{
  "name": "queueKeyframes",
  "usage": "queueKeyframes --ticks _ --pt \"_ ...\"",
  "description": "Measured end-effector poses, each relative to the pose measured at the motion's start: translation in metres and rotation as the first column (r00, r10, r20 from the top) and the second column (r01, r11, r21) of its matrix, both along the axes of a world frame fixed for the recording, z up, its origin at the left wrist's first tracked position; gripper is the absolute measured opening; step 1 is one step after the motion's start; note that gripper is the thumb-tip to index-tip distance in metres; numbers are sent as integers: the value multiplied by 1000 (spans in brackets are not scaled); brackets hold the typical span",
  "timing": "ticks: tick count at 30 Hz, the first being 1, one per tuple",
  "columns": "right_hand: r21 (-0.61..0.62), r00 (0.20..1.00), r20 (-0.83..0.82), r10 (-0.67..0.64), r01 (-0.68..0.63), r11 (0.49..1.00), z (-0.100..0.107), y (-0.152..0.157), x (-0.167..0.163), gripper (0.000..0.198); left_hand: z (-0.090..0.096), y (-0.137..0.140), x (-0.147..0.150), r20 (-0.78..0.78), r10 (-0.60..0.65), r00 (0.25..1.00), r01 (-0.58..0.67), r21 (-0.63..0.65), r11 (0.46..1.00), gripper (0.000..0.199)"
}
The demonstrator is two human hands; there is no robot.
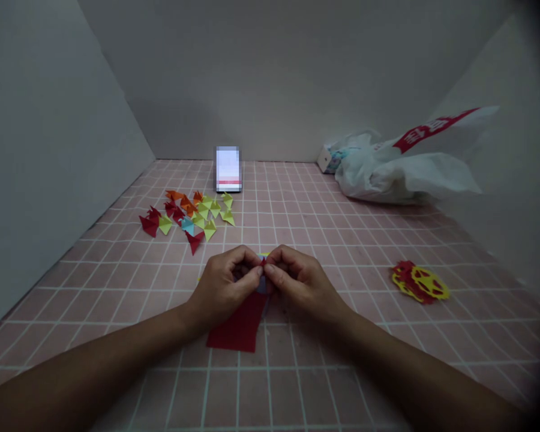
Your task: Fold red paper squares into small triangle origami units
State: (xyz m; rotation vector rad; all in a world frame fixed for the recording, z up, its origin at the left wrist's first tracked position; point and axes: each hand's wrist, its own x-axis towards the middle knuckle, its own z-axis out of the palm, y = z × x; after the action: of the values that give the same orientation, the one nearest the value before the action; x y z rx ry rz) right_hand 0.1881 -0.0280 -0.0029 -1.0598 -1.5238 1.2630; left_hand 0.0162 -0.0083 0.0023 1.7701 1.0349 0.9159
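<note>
Between my fingertips is a small piece of folded red paper (263,262), mostly hidden by the fingers. My left hand (234,275) pinches it from the left with thumb and forefinger. From the other side my right hand (294,276) pinches it in the same way, the two thumbs almost meeting. Below the hands a flat red sheet of paper (234,327) lies on the table, partly covered by my left hand. Bits of pale blue and yellow paper show under and behind the fingers.
Several folded paper figures (188,226) in red, orange, yellow and blue stand at the back left. Behind them a lit phone (228,170) leans upright. Red and yellow paper cut-outs (420,282) lie at right. A white plastic bag (378,174) and a small box (328,159) sit back right.
</note>
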Motion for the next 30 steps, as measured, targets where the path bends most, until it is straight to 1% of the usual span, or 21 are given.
queueKeyframes --ticks 4,8,10,12,14,17,24,30 --pt "-11 1000 5 -3 3 1000 0 0 1 13 1 0 1 22 -23 999 24 -19 1000 8" --pt "-16 1000 -5 8 -8 1000 -1 0 1 14 0 1 1 97 -61 993 71 -107 992 8" --pt "-7 1000 -3 12 -12 1000 0 0 1 14 0 1 0 125 -82 989 99 -139 985 11" --pt "17 999 30 14 -15 1000 0 0 1 14 0 2 -1 129 -95 987 113 -139 984 16" --pt "49 996 85 11 -15 999 1 0 1 15 1 2 -2 107 -94 990 106 -114 988 19" --pt "81 989 146 4 -16 997 1 0 1 15 2 2 -1 68 -71 995 77 -84 993 17" --pt "127 980 197 -5 -20 992 2 -1 0 13 1 1 1 83 -60 995 72 -146 987 11" --pt "133 979 206 -1 -27 991 4 -1 0 13 2 -1 2 51 -24 998 31 -145 989 9"
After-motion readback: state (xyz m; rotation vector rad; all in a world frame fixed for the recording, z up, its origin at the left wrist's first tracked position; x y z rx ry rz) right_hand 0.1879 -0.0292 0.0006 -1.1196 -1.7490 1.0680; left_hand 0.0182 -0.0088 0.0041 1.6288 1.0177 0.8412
